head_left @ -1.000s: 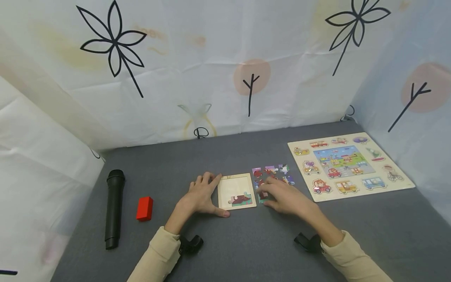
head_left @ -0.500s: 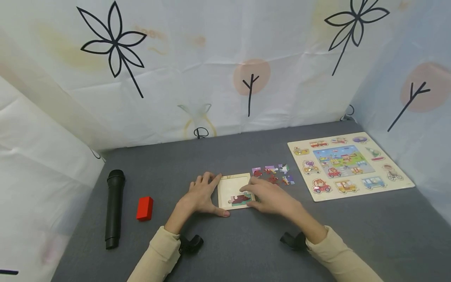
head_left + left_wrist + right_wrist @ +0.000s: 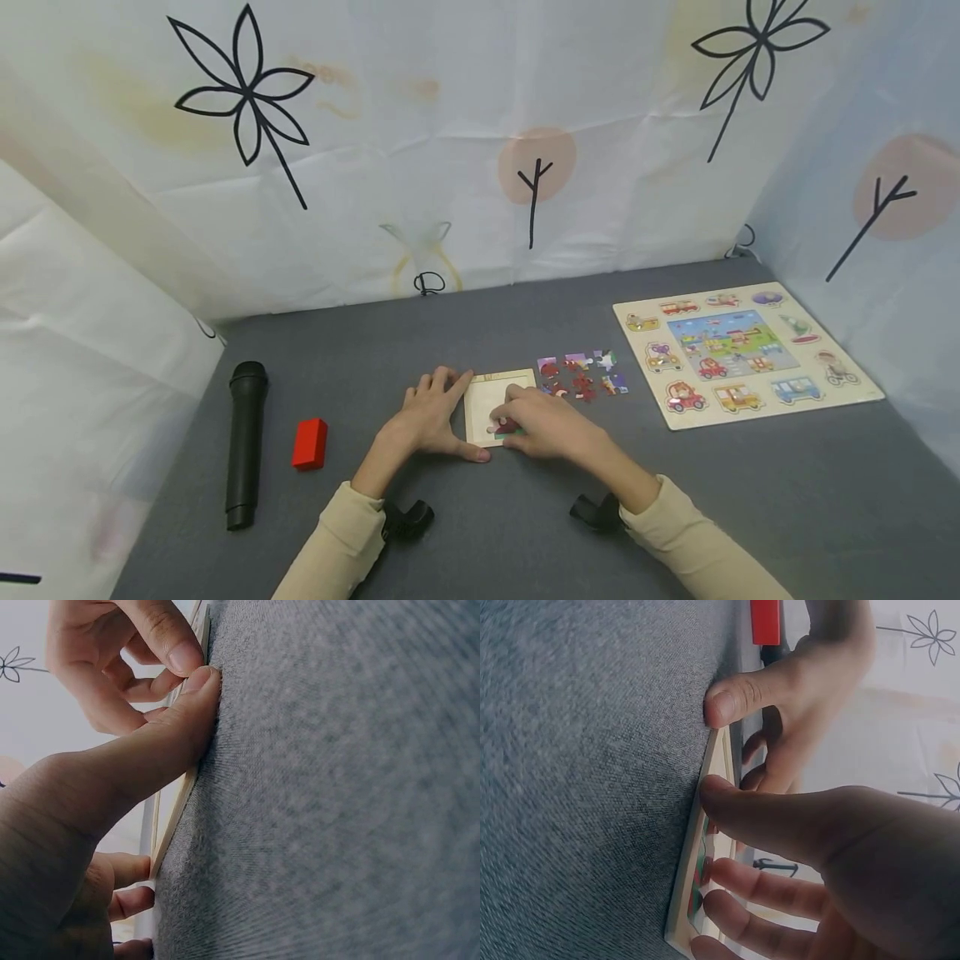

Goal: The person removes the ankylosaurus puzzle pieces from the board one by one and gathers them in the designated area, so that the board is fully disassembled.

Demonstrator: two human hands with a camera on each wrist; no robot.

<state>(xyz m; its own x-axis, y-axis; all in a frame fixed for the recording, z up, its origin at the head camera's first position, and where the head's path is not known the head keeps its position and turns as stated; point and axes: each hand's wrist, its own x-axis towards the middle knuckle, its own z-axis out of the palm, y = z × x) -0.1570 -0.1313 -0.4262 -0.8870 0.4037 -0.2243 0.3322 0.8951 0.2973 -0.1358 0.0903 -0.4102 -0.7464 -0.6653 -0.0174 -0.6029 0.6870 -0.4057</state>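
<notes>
A small square wooden puzzle tray [image 3: 480,406] lies on the grey table, with joined dark red and green jigsaw pieces [image 3: 504,426] along its near side. My left hand [image 3: 429,421] grips the tray's left side, fingers at the far corner and thumb [image 3: 176,716] at the near edge. My right hand [image 3: 546,423] is over the tray's near right part. Its bent fingers pinch a jigsaw piece, mostly hidden beneath them, and touch the pieces [image 3: 698,881] there. The right thumb [image 3: 731,802] rests by the tray's near rim, close to the left thumb.
Several loose jigsaw pieces [image 3: 582,384] lie right of the tray. Farther right is a large wooden vehicle puzzle board [image 3: 651,371]. At the left are a red block [image 3: 309,444] and a black microphone [image 3: 245,450]. A printed white cloth [image 3: 465,200] hangs behind the table.
My right hand has moved left from the loose pieces onto the tray, taking the nearest piece with it. My left hand has stayed at the tray's left side.
</notes>
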